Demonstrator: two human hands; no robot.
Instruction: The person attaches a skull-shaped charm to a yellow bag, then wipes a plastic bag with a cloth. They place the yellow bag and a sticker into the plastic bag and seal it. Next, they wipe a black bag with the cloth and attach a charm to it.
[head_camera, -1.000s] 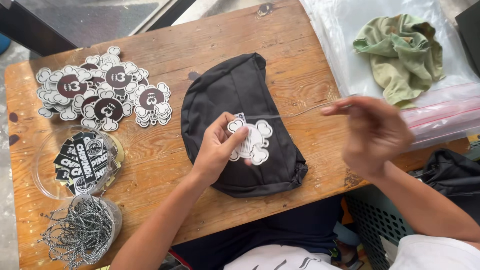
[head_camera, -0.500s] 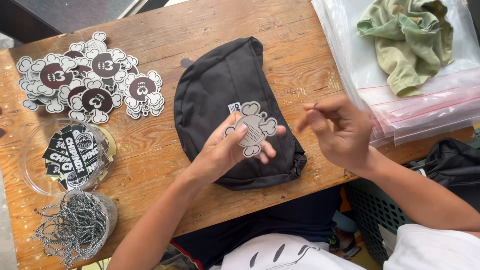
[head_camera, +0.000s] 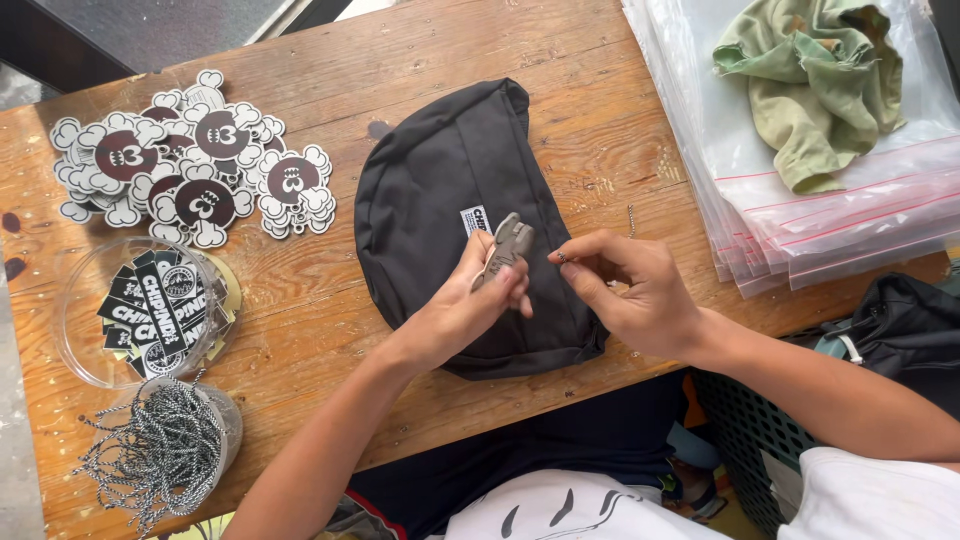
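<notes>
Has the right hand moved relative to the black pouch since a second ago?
Yes. The right hand has come in leftward from the pouch's right edge and now sits over the black pouch, fingertips close to the cut-out tag held by the left hand.

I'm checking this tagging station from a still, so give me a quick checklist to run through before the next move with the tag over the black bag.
1. Left hand has a grip on the flower-shaped tag: ok.
2. Right hand pinches something small at its fingertips: ok; what it is, cannot tell.
3. Tag's hole visible: cannot tell, tag is edge-on.
4. Black bag lies flat on the wooden table: ok.
5. Spare tags and black-and-white cords within reach on the left: ok.
</notes>
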